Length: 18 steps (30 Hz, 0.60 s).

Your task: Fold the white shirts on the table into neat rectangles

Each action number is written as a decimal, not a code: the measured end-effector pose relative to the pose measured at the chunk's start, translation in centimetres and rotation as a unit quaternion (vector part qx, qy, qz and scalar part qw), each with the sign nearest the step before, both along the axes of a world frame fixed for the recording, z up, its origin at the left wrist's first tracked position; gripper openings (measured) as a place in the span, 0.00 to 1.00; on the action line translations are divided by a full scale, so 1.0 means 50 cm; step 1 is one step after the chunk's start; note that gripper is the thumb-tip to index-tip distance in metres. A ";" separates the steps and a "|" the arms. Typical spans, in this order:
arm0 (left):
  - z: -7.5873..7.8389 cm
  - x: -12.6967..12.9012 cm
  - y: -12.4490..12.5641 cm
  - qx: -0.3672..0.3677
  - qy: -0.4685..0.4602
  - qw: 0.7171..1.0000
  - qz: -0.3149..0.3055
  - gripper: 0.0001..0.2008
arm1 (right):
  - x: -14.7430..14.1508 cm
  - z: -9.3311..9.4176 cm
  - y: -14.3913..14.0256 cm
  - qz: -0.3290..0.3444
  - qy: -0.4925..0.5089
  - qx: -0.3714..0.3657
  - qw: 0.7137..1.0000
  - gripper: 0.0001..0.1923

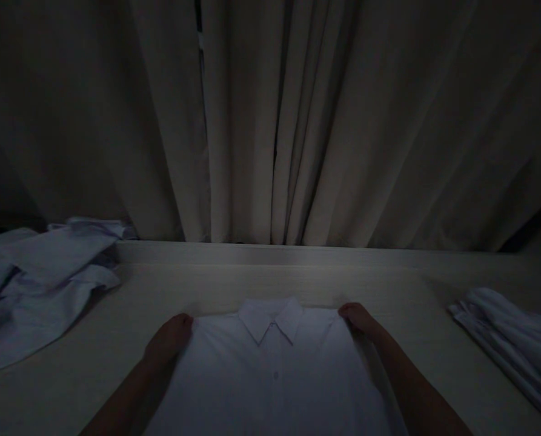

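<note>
While the shirt (274,369) is lying collar-away between them, left hand (170,339) and right hand (358,319) are pressing curled-down on its 2 shoulders, holding nothing

I see both of my forearms reaching forward from the bottom edge, angled toward each other. My left hand (169,339) lies knuckles up, fingers curled under. My right hand (358,319) mirrors it, well apart. In this dim light, both look loosely closed.
</note>
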State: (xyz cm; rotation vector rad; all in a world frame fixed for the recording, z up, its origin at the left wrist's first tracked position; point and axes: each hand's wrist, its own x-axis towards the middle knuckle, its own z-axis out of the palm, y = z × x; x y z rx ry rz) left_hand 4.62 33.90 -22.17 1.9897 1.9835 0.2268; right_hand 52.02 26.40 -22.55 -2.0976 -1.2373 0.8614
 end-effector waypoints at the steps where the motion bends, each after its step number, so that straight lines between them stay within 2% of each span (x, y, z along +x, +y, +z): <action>1: 0.002 0.003 0.001 0.003 0.009 1.000 -0.001 0.19 | 0.000 -0.002 0.003 0.001 -0.018 0.004 1.000 0.08; 4: 0.017 0.018 -0.010 0.024 0.043 0.999 0.004 0.21 | -0.008 -0.002 0.003 0.005 -0.087 0.025 0.996 0.09; 6: 0.028 0.033 -0.033 0.066 0.080 0.995 0.011 0.22 | -0.024 0.002 -0.006 0.000 -0.144 0.053 0.988 0.12; 9: 0.029 0.067 -0.081 0.145 0.121 0.981 -0.049 0.24 | -0.066 0.007 -0.034 0.012 -0.215 0.110 0.970 0.18; 12: 0.004 0.105 -0.124 0.160 0.113 0.971 -0.137 0.27 | -0.113 -0.004 -0.061 0.080 -0.265 0.154 0.948 0.22; 15: -0.031 0.123 -0.141 0.135 0.113 0.975 -0.136 0.34 | -0.139 -0.030 -0.071 0.152 -0.325 0.142 0.923 0.27; 18: -0.060 0.112 -0.136 0.124 0.115 0.975 -0.142 0.39 | -0.136 -0.054 -0.069 0.169 -0.351 0.116 0.914 0.30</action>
